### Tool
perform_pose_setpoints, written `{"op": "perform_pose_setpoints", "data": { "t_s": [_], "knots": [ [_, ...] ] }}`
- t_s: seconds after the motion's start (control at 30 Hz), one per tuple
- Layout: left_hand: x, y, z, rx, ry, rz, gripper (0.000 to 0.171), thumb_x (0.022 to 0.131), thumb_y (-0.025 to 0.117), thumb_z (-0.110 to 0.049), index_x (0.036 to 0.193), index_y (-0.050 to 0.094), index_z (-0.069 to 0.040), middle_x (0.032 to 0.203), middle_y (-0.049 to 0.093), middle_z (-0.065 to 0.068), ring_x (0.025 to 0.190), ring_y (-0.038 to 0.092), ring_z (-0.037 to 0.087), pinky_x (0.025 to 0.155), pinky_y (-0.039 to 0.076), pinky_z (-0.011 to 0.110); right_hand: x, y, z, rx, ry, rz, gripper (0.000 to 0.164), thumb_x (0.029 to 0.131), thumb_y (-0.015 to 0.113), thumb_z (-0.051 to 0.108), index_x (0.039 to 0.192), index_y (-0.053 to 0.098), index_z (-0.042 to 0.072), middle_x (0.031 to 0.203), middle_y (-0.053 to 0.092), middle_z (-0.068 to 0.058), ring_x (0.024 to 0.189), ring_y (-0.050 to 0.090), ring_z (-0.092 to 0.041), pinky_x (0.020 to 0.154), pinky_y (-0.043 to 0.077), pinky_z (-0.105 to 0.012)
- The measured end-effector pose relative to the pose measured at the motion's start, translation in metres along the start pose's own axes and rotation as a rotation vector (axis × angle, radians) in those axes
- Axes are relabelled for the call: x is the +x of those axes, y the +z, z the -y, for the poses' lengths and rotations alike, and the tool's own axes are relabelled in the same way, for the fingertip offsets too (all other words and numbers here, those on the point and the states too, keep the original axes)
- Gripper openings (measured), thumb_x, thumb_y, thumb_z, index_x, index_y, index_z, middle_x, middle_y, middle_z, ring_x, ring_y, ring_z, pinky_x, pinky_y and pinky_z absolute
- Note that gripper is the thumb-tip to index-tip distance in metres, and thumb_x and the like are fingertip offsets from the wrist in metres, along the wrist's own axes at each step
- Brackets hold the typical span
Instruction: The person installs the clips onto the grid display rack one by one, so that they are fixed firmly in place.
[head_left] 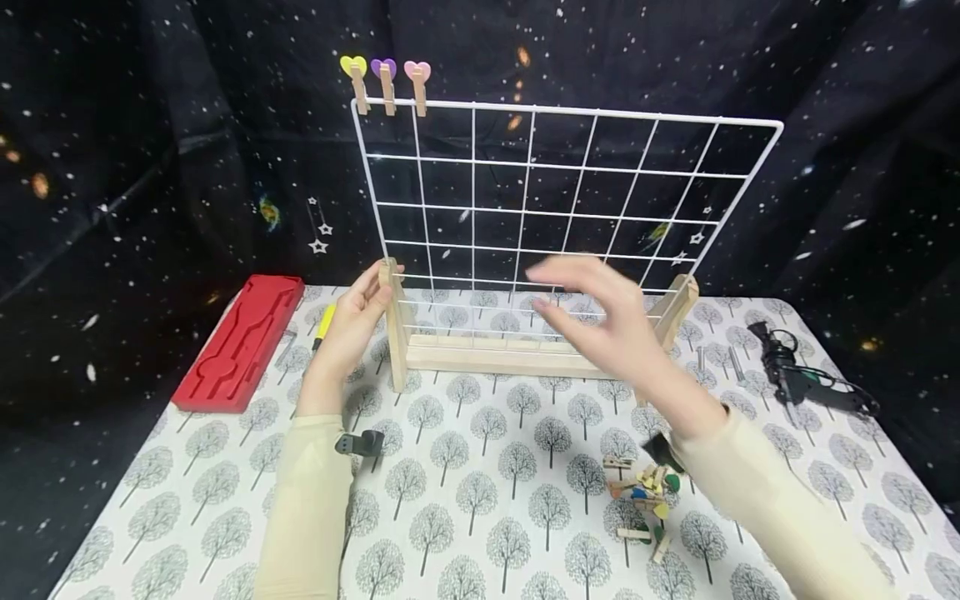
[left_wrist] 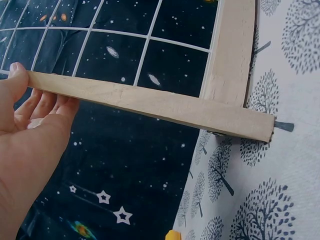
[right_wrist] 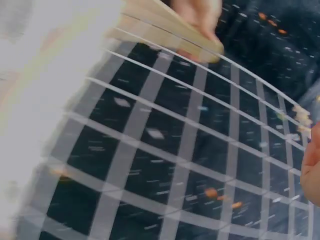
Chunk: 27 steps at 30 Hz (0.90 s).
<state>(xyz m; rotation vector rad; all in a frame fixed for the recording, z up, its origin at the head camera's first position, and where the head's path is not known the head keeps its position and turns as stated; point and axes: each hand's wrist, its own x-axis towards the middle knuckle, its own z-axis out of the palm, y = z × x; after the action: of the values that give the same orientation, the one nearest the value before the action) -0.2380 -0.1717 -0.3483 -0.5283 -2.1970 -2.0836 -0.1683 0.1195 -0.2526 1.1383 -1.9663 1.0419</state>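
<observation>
A white wire grid (head_left: 473, 183) stands tilted in a wooden stand. My left hand (head_left: 345, 333) grips the upper end of its left wooden upright (head_left: 396, 337); the left wrist view shows the thumb on one side of the wood (left_wrist: 115, 95) and fingers on the other. In front of the grid's right half, my right hand (head_left: 611, 321) hangs in the air with fingers loosely bent, thumb and index apart, holding nothing. Three clothespins with yellow (head_left: 359, 87), purple (head_left: 387, 89) and pink (head_left: 419, 92) hearts are clipped on the top wire at the left.
Several loose clothespins (head_left: 645, 492) lie heaped at the front right, near the right forearm. A red molded tray (head_left: 236, 350) and a yellow-handled tool (head_left: 326, 322) lie at the left. At the right edge sits a black corded tool (head_left: 810, 379), with thin metal pieces (head_left: 736, 365) nearby.
</observation>
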Motion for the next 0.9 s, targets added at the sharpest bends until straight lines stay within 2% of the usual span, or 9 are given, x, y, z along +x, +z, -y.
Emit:
{"op": "perform_pose_setpoints", "data": {
  "t_s": [0.17, 0.27, 0.4, 0.47, 0.57, 0.63, 0.7, 0.8, 0.9],
  "knots": [
    [0.005, -0.004, 0.005, 0.002, 0.006, -0.002, 0.05, 0.09, 0.045, -0.025, 0.136, 0.028, -0.018, 0.134, 0.04, 0.002, 0.126, 0.031, 0.011, 0.105, 0.023, 0.036, -0.084, -0.018, -0.011, -0.056, 0.195, 0.125, 0.036, 0.068, 0.069, 0.002, 0.103, 0.062, 0.009, 0.105, 0.061, -0.006, 0.1, 0.054, -0.018, 0.091, 0.042, -0.027],
    [0.009, -0.006, 0.01, 0.004, 0.009, -0.005, 0.051, 0.089, 0.046, -0.027, 0.136, 0.029, -0.02, 0.133, 0.042, -0.001, 0.125, 0.032, 0.01, 0.105, 0.024, 0.036, -0.129, -0.028, -0.022, -0.136, 0.288, 0.286, 0.037, 0.072, 0.068, 0.01, 0.108, 0.06, 0.015, 0.108, 0.06, 0.0, 0.1, 0.054, -0.014, 0.087, 0.044, -0.027],
    [0.011, -0.006, 0.012, 0.006, 0.007, -0.001, 0.05, 0.089, 0.046, -0.03, 0.135, 0.03, -0.023, 0.133, 0.042, -0.003, 0.125, 0.032, 0.009, 0.105, 0.024, 0.035, -0.171, -0.041, -0.034, -0.201, 0.39, 0.492, 0.042, 0.076, 0.066, 0.024, 0.116, 0.055, 0.019, 0.111, 0.057, 0.006, 0.102, 0.052, -0.013, 0.087, 0.044, -0.038],
    [0.01, -0.004, 0.009, 0.004, 0.005, -0.002, 0.049, 0.089, 0.045, -0.03, 0.135, 0.03, -0.023, 0.133, 0.041, -0.002, 0.125, 0.032, 0.01, 0.105, 0.024, 0.034, -0.185, -0.046, -0.037, -0.221, 0.438, 0.565, 0.046, 0.074, 0.067, 0.03, 0.117, 0.054, 0.019, 0.112, 0.056, 0.007, 0.101, 0.053, -0.012, 0.086, 0.044, -0.04],
    [0.005, -0.001, 0.004, 0.007, -0.003, -0.006, 0.048, 0.09, 0.044, -0.028, 0.136, 0.03, -0.022, 0.134, 0.04, 0.001, 0.125, 0.032, 0.012, 0.105, 0.024, 0.035, -0.2, -0.052, -0.039, -0.207, 0.505, 0.639, 0.045, 0.071, 0.069, 0.031, 0.112, 0.056, 0.017, 0.102, 0.058, 0.007, 0.082, 0.055, -0.009, 0.071, 0.049, -0.028],
    [0.002, 0.0, 0.001, 0.006, -0.005, -0.011, 0.048, 0.09, 0.043, -0.027, 0.136, 0.029, -0.02, 0.134, 0.04, 0.003, 0.125, 0.032, 0.013, 0.105, 0.024, 0.035, -0.208, -0.054, -0.04, -0.186, 0.55, 0.671, 0.04, 0.071, 0.07, 0.03, 0.106, 0.056, 0.016, 0.092, 0.057, 0.008, 0.07, 0.052, -0.005, 0.06, 0.047, -0.021],
    [0.001, 0.001, 0.0, 0.01, -0.001, -0.008, 0.048, 0.091, 0.043, -0.027, 0.136, 0.029, -0.019, 0.134, 0.039, 0.004, 0.125, 0.032, 0.013, 0.105, 0.024, 0.035, -0.214, -0.053, -0.042, -0.136, 0.59, 0.671, 0.035, 0.072, 0.069, 0.027, 0.102, 0.056, 0.015, 0.084, 0.054, 0.007, 0.061, 0.047, -0.005, 0.052, 0.043, -0.017],
    [0.0, 0.001, -0.001, 0.012, 0.002, -0.007, 0.048, 0.091, 0.043, -0.027, 0.136, 0.029, -0.02, 0.134, 0.039, 0.004, 0.125, 0.032, 0.012, 0.105, 0.025, 0.034, -0.22, -0.051, -0.043, -0.092, 0.621, 0.658, 0.029, 0.074, 0.068, 0.027, 0.098, 0.055, 0.016, 0.079, 0.053, 0.007, 0.062, 0.047, -0.003, 0.051, 0.044, -0.016],
    [0.0, 0.001, 0.0, 0.012, 0.001, -0.005, 0.048, 0.091, 0.043, -0.027, 0.136, 0.029, -0.02, 0.135, 0.039, 0.004, 0.125, 0.032, 0.012, 0.105, 0.024, 0.034, -0.222, -0.048, -0.044, -0.104, 0.624, 0.662, 0.028, 0.076, 0.065, 0.029, 0.099, 0.056, 0.018, 0.079, 0.053, 0.008, 0.062, 0.047, -0.003, 0.051, 0.043, -0.016]
  ]
}}
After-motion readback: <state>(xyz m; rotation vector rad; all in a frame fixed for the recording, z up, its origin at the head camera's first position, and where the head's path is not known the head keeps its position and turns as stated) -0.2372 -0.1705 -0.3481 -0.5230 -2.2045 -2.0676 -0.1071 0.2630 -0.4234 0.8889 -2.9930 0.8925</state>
